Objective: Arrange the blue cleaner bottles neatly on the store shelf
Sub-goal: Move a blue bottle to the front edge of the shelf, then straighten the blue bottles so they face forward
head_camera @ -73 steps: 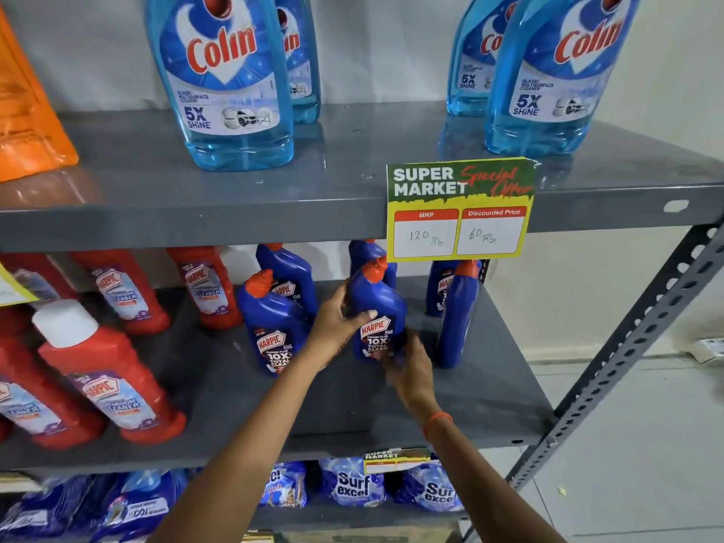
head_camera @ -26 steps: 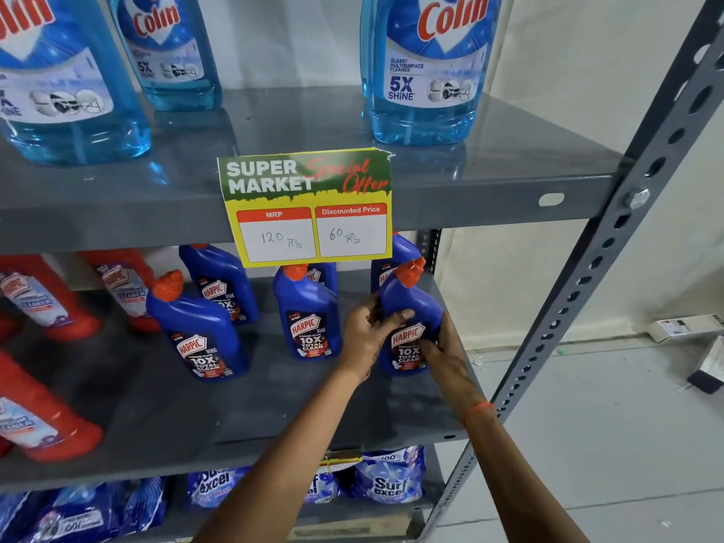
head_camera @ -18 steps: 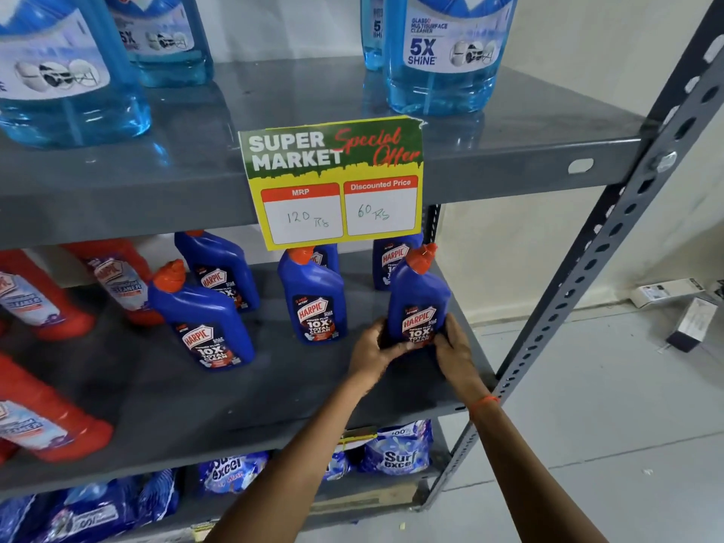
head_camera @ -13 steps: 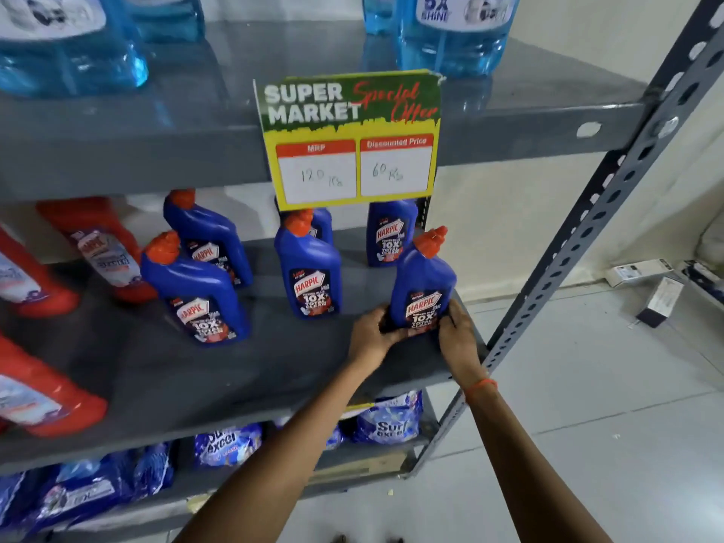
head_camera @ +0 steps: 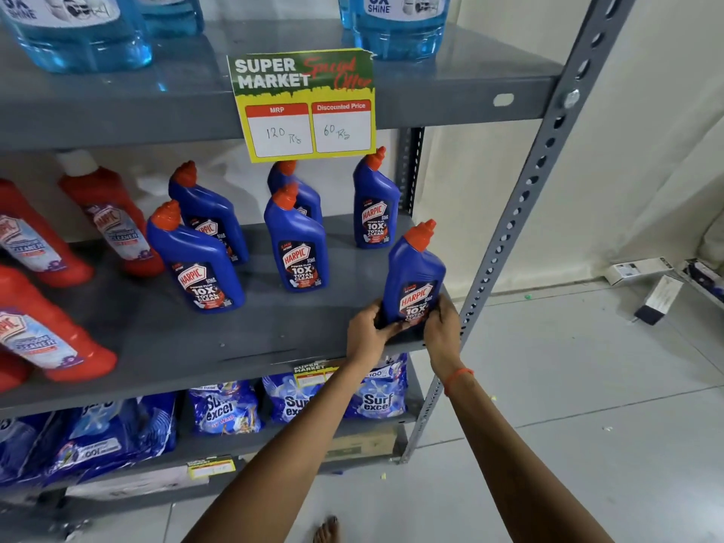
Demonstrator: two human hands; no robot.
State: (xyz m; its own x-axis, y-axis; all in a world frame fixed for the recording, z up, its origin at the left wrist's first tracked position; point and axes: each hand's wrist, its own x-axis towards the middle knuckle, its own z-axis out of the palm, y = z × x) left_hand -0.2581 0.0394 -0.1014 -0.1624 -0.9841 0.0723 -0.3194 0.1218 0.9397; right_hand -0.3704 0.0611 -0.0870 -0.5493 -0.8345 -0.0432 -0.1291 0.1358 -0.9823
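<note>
At the front right corner of the middle shelf — both hands clamp the base of one blue Harpic bottle. Left hand wraps its left side, right hand its right; bottle stands upright, label facing out, just beside the perforated upright. Five other blue bottles stand apart further back and left, in loose pairs. Red cleaner bottles fill the shelf's left end. Price card hangs from the shelf above — 120 and 60 handwritten. Detergent pouches sit on the shelf below.
</note>
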